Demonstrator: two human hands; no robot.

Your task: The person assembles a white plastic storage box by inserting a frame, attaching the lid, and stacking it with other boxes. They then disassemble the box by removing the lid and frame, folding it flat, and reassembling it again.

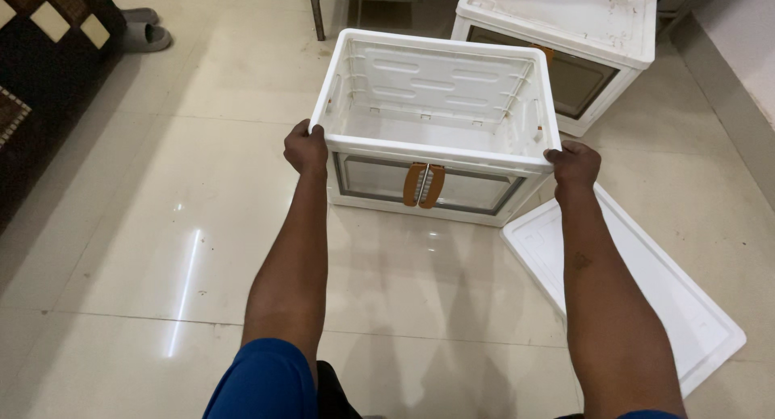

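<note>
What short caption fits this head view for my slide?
Two hands, left and right, grip an open white storage box on a tiled floor.

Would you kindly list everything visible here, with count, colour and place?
open box: one, white with orange door handles, on the floor at centre, held at its near corners
closed box: one, white with its lid on, behind the open box to the right
lid: one, white, flat on the floor to the right
sandals: grey, top left on the floor
rug: one, dark with pale squares, left edge
metal leg: one, grey, top centre
floor: cream tiles, glossy
left hand: grip on the open box's near left corner
right hand: grip on its near right corner
</note>
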